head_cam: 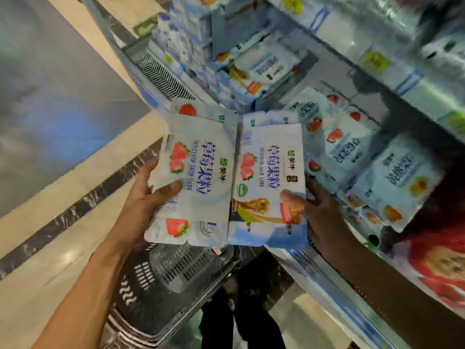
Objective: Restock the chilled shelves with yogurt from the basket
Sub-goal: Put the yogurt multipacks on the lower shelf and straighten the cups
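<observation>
I hold two white strawberry yogurt multipacks side by side in front of the chilled shelves. My left hand (148, 190) grips the left pack (198, 172) at its left edge, thumb on top. My right hand (314, 205) grips the right pack (269, 177) at its right edge, thumb on the red corner label. The packs touch along their inner edges. Below them the dark plastic basket (161, 285) sits on the floor, its inside mostly hidden by the packs. More strawberry yogurt packs (344, 142) lie on the shelf just right of my hands.
The lower shelf (334, 280) edge runs diagonally under my right arm. An upper shelf (364, 64) with bottled drinks hangs above. Other yogurt packs (261, 69) are stacked farther back. A red-labelled product (442, 268) lies at the right. Tiled floor (50, 248) stretches to the left.
</observation>
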